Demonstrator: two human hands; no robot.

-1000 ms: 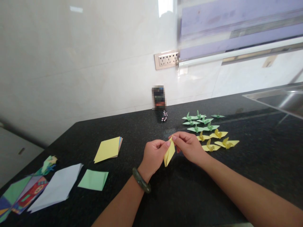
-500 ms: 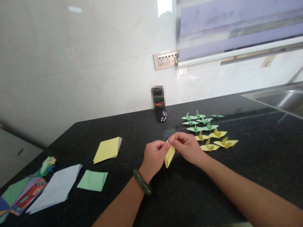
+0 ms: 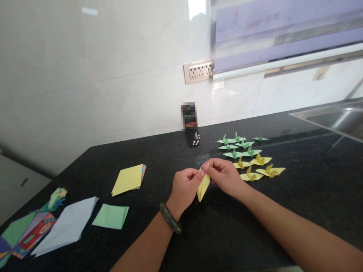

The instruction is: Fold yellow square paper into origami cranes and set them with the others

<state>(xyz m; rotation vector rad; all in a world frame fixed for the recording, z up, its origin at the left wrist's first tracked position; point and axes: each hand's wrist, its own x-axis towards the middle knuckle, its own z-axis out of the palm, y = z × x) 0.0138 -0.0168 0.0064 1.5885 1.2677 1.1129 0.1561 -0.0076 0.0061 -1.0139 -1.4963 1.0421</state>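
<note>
Yellow folded paper [image 3: 203, 186], a narrow diamond over the dark worktop [image 3: 159, 151]. Pinched near its upper end by left hand [image 3: 185, 187] at 9 o'clock and right hand [image 3: 225, 175] at 2, thumbs and fingers of both closed on it. Looks part-folded: slim body shaped, wings and head seemingly left to form. Apparently finished: four yellow birds [image 3: 270, 172] toward 3 o'clock, seven green birds [image 3: 235, 154] toward 1 to 2. Flat, unshaped: yellow-topped stack [image 3: 127, 180] at 9, green paper [image 3: 110, 216] between 8 and 9.
</note>
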